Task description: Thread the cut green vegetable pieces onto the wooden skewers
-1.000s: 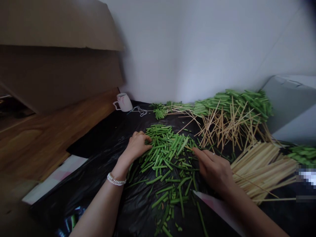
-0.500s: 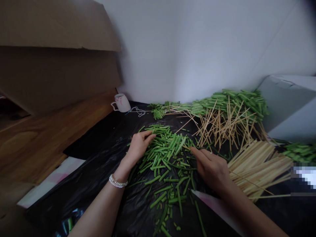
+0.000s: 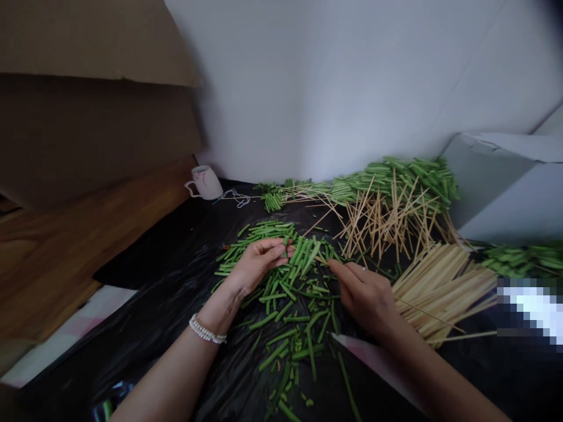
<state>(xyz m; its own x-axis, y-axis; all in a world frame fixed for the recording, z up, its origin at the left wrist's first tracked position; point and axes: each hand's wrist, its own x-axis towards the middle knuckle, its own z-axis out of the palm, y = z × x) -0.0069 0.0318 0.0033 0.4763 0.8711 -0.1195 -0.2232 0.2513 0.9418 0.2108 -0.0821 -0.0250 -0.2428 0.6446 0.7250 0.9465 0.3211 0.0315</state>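
My left hand [image 3: 259, 264], with a beaded bracelet at the wrist, is closed in a pinch on a short cut green bean piece [image 3: 285, 240]. Its fingertips are at the left end of a row of bean pieces [image 3: 304, 253] threaded side by side. From the right end of that row a thin wooden skewer [image 3: 322, 258] runs into my right hand [image 3: 365, 293], whose thumb and fingers are closed on it. The skewer's tip is hidden by the fingers. Beneath both hands spreads a loose pile of cut beans [image 3: 268, 281].
Black plastic sheeting [image 3: 176, 305] covers the work surface. Bare skewers [image 3: 444, 287] lie to the right, and filled bean skewers [image 3: 396, 181] are heaped at the back. A white mug [image 3: 206, 183] stands back left, near a cardboard box [image 3: 97, 129]. A pale box [image 3: 497, 181] is at right.
My left hand has moved from the loose pile to the left end of the threaded row, with a bean piece in its fingers. My right hand keeps hold of the skewer. The view has shifted slightly.
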